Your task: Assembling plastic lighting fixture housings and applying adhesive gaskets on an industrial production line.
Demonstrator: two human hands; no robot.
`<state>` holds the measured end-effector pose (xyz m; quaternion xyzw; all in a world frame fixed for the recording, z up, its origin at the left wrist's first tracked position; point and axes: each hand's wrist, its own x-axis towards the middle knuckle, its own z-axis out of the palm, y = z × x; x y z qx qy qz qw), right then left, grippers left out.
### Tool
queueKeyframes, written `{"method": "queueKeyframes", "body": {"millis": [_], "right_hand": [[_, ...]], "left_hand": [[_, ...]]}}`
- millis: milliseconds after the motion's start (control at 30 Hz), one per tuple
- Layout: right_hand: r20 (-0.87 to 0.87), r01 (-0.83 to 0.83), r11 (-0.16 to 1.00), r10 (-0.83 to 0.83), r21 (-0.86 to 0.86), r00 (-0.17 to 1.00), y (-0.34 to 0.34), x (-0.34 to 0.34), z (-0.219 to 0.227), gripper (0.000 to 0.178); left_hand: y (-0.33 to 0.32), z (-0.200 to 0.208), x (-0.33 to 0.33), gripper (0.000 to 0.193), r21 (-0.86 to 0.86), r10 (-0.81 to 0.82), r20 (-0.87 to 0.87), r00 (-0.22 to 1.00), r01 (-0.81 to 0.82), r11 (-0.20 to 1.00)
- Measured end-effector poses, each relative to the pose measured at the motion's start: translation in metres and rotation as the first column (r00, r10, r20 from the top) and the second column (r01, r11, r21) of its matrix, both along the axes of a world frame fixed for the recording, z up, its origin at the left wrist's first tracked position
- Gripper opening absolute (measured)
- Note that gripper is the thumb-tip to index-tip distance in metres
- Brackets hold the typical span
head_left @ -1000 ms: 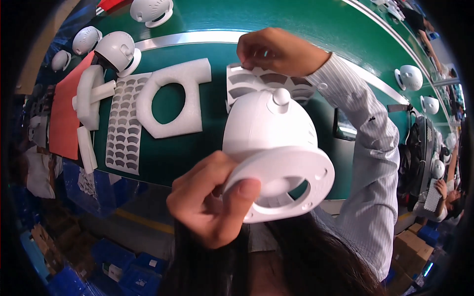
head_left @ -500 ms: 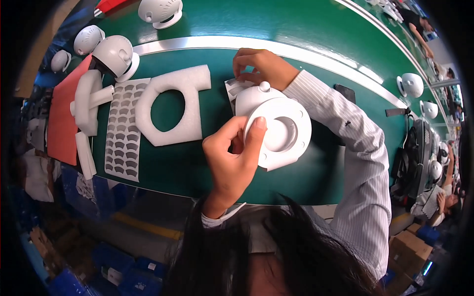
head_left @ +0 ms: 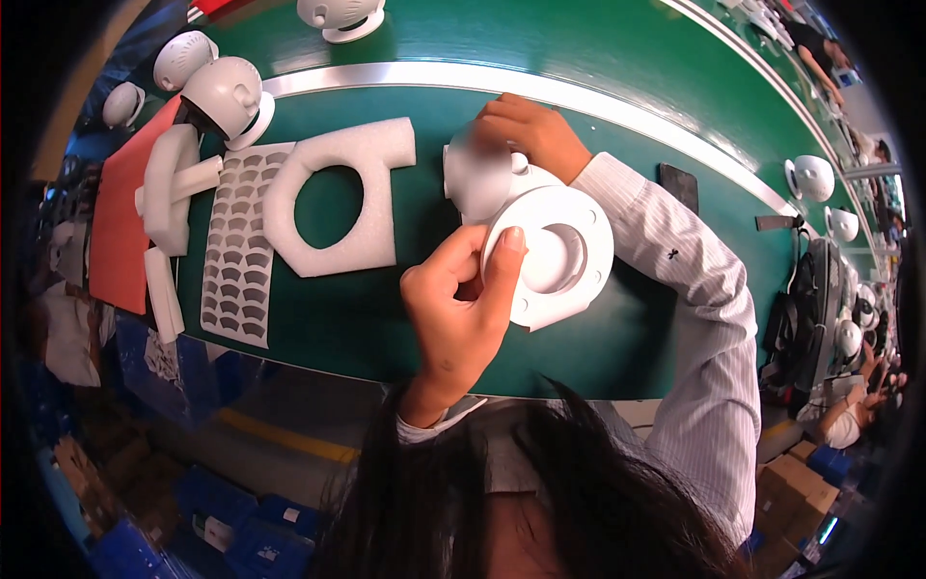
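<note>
White device (head_left: 548, 253): lowered since earlier.
Left hand (head_left: 461, 299): clamped on its round base (head_left: 571, 206).
Right hand (head_left: 540, 140): beside it (blurred; cannot tell grip).

One left hand (head_left: 458, 304), one right hand (head_left: 531, 130), one held housing (head_left: 555, 259), four upper-left housings (head_left: 230, 95), one foam ring (head_left: 367, 253), one phone (head_left: 679, 185), one orange sheet (head_left: 123, 227).
</note>
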<state>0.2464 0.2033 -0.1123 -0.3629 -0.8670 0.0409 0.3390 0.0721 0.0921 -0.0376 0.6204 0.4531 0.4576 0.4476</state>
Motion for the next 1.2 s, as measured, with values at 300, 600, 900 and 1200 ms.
{"method": "queueKeyframes", "body": {"millis": [300, 600, 900, 1200], "right_hand": [[-0.643, -0.242, 0.913, -0.028, -0.329, 0.765, -0.008, 0.029, 0.072, 0.014], [0.101, -0.173, 0.897, 0.233, -0.407, 0.967, -0.06, 0.039, 0.146, 0.007], [0.046, -0.108, 0.838, 0.156, -0.534, 0.987, -0.067, 0.031, 0.149, 0.011], [-0.046, -0.172, 0.865, 0.17, -0.471, 0.984, -0.066, 0.038, 0.13, 0.01]], "left_hand": [[0.004, 0.0, 0.003, 0.023, -0.017, 0.003, 0.046, 0.999, -0.002, 1.0], [0.009, 0.002, 0.013, 0.02, -0.124, -0.039, 0.2, 0.979, 0.064, 0.99], [0.008, 0.001, 0.011, 0.022, -0.122, -0.084, 0.199, 0.976, 0.11, 0.986], [0.008, -0.001, 0.014, 0.021, -0.096, -0.042, 0.21, 0.977, 0.063, 0.993]]}}
